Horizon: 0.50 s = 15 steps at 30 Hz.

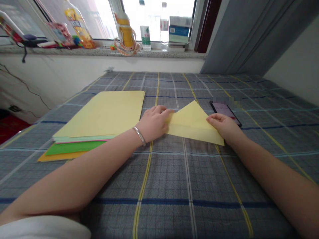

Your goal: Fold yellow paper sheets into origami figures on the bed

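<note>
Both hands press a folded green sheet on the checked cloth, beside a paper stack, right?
No. The head view shows the folded sheet is yellow, not green; the left hand and right hand press it on the checked cloth, beside the paper stack.

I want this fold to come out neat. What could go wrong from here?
The folded yellow sheet lies on a soft-looking checked cloth, so a crease pressed there may come out uneven. The left hand and right hand rest on only its two ends; the middle could shift. The phone lies just behind the right hand, and a sweeping move might nudge it.
</note>
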### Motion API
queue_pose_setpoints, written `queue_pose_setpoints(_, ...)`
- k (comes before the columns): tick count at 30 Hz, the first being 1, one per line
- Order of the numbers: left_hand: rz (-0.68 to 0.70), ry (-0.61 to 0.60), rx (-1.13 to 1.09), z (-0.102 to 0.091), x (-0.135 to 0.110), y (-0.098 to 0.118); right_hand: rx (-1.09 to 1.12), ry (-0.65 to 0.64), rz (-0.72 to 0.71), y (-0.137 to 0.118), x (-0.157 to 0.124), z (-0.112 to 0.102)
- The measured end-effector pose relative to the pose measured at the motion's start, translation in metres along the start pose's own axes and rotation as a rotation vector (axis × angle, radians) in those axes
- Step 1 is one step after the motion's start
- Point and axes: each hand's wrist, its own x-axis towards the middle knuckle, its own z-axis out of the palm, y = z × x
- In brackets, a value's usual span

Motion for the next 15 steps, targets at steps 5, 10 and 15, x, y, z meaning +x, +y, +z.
queue_pose_setpoints(5,0.126,0.253,0.053,0.006,-0.004,0.015,0.275,0.095,0.084,-0.001,0.004,-0.001)
queue_pose_setpoints(10,0.245,0.298,0.096,0.011,-0.006,0.022,0.485,-0.011,0.131,-0.011,-0.005,0.006)
queue_pose_setpoints(15,0.429,0.275,0.123,0.015,-0.009,0.031,0.48,-0.206,0.215,-0.016,-0.016,0.014)
